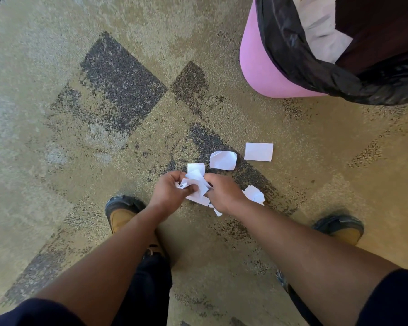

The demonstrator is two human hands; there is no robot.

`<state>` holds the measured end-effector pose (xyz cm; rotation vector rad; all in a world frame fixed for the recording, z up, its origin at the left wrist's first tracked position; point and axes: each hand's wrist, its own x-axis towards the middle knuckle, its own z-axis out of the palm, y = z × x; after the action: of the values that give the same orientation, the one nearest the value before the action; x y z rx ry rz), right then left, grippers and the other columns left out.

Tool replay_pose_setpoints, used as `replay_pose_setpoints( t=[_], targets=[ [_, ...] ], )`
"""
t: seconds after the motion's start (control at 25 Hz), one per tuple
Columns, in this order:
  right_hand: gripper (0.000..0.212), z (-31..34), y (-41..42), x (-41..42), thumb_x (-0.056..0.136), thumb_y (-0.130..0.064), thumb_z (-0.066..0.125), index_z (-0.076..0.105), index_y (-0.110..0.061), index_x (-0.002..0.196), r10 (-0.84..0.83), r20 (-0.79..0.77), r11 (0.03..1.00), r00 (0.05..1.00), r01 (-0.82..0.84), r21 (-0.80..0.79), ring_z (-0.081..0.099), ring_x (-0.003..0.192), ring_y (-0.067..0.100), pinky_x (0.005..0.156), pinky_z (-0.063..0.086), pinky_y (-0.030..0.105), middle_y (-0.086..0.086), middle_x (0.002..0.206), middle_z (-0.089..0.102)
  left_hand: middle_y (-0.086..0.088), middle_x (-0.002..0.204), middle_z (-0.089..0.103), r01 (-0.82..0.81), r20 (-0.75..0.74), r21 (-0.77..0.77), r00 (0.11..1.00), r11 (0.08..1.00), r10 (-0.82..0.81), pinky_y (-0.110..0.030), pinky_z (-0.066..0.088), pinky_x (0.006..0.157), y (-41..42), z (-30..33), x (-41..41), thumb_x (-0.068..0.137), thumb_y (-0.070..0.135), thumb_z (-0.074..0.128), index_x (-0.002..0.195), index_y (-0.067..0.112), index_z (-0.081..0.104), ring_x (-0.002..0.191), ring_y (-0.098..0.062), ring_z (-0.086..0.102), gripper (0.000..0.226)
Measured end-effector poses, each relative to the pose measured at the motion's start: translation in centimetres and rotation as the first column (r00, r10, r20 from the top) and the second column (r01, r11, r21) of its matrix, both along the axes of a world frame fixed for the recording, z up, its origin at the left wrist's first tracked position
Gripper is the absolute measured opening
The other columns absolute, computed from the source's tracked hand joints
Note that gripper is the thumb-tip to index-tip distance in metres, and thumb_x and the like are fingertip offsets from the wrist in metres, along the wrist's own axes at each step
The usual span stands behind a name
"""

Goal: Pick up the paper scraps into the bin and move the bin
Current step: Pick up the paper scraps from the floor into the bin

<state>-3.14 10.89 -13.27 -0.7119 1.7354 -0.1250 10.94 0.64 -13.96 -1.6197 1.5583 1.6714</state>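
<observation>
White paper scraps lie on the carpet in front of me. My left hand (169, 192) and my right hand (224, 192) meet low over the floor, both closed on a crumpled bunch of scraps (197, 182). Beyond them lie a curled scrap (223, 160) and a flat rectangular scrap (258, 151). Another scrap (254, 194) sits just right of my right hand, and small bits (217, 211) show under my wrist. The pink bin (259, 64) with a black liner (290, 50) stands at the upper right, with white paper inside.
The floor is tan carpet (57, 67) with dark grey patches. My two feet in tan and black shoes, the left shoe (121, 214) and the right shoe (342, 228), stand on either side of the scraps.
</observation>
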Motion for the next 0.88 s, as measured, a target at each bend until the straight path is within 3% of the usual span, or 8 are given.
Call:
replay_pose_setpoints(
  t=[0.12, 0.24, 0.36, 0.48, 0.56, 0.72, 0.88],
  targets=[
    [0.012, 0.6, -0.6, -0.2, 0.093, -0.008, 0.055, 0.050, -0.018, 0.090, -0.085, 0.068, 0.995, 0.994, 0.089, -0.052, 0.060, 0.087, 0.035, 0.070, 0.047, 0.042, 0.010, 0.089, 0.063, -0.007, 0.078, 0.065, -0.054, -0.023, 0.079, 0.998, 0.995, 0.056, -0.031, 0.048, 0.063, -1.2, 0.4, -0.2, 0.082, 0.005, 0.083, 0.087, 0.004, 0.057, 0.071, -0.018, 0.057, 0.027],
    [0.014, 1.0, 0.3, -0.3, 0.091, -0.011, 0.062, 0.053, -0.020, 0.095, -0.212, 0.057, 0.973, 0.976, 0.216, -0.079, 0.062, 0.083, 0.030, 0.071, 0.051, 0.042, 0.004, 0.091, 0.064, -0.006, 0.102, 0.068, -0.070, -0.048, 0.152, 0.996, 0.986, 0.078, -0.029, 0.056, 0.070, -1.8, 1.2, -0.2, 0.083, 0.000, 0.080, 0.106, 0.015, 0.052, 0.081, -0.018, 0.067, 0.039],
    [0.022, 1.1, 2.4, -0.9, 0.090, -0.012, 0.065, 0.054, -0.024, 0.106, -0.178, -0.140, 0.983, 0.974, 0.170, -0.067, 0.060, 0.098, 0.025, 0.076, 0.052, 0.040, -0.002, 0.110, 0.060, 0.013, 0.102, 0.065, 0.294, 0.029, 0.060, 0.955, 0.954, -0.296, -0.018, 0.051, 0.072, -0.9, 1.5, 0.6, 0.088, 0.005, 0.075, 0.121, 0.027, 0.057, 0.087, -0.003, 0.065, 0.044],
    [0.045, 1.3, 4.0, -1.0, 0.090, -0.024, 0.072, 0.051, -0.022, 0.130, 0.194, -0.245, 0.981, 0.950, -0.191, 0.039, 0.047, 0.117, 0.027, 0.084, 0.051, 0.040, 0.000, 0.130, 0.047, 0.010, 0.101, 0.069, 0.572, 0.063, -0.074, 0.820, 0.817, -0.569, -0.034, 0.058, 0.077, 0.8, 0.6, 0.6, 0.086, 0.014, 0.069, 0.117, 0.032, 0.064, 0.089, -0.014, 0.069, 0.037],
    [0.042, 1.3, 4.3, -0.6, 0.091, -0.023, 0.071, 0.050, -0.022, 0.128, 0.324, -0.308, 0.945, 0.894, -0.324, 0.054, 0.044, 0.115, 0.029, 0.079, 0.051, 0.039, 0.002, 0.130, 0.042, 0.006, 0.112, 0.057, 0.705, 0.114, -0.170, 0.708, 0.688, -0.697, -0.039, 0.056, 0.074, 2.0, 0.1, 0.3, 0.086, 0.014, 0.069, 0.118, 0.026, 0.060, 0.093, -0.020, 0.065, 0.035],
    [0.035, 0.7, 4.0, -0.7, 0.089, -0.004, 0.063, 0.051, -0.018, 0.119, 0.354, -0.347, 0.934, 0.869, -0.346, 0.087, 0.044, 0.114, 0.032, 0.071, 0.039, 0.038, 0.007, 0.126, 0.044, -0.001, 0.132, 0.032, 0.799, 0.204, -0.296, 0.589, 0.524, -0.782, -0.031, 0.052, 0.069, 3.4, -0.1, -0.5, 0.089, 0.001, 0.063, 0.114, 0.019, 0.052, 0.092, -0.020, 0.053, 0.033],
    [0.020, 0.3, 4.7, -1.2, 0.092, -0.002, 0.056, 0.055, -0.020, 0.101, 0.269, -0.336, 0.962, 0.903, -0.267, 0.051, 0.049, 0.108, 0.029, 0.068, 0.034, 0.036, 0.002, 0.110, 0.055, -0.002, 0.124, 0.040, 0.836, 0.225, -0.309, 0.527, 0.453, -0.819, -0.038, 0.057, 0.077, 3.2, -0.1, -0.8, 0.088, -0.001, 0.061, 0.116, 0.018, 0.049, 0.104, -0.026, 0.053, 0.035]
  ],
)
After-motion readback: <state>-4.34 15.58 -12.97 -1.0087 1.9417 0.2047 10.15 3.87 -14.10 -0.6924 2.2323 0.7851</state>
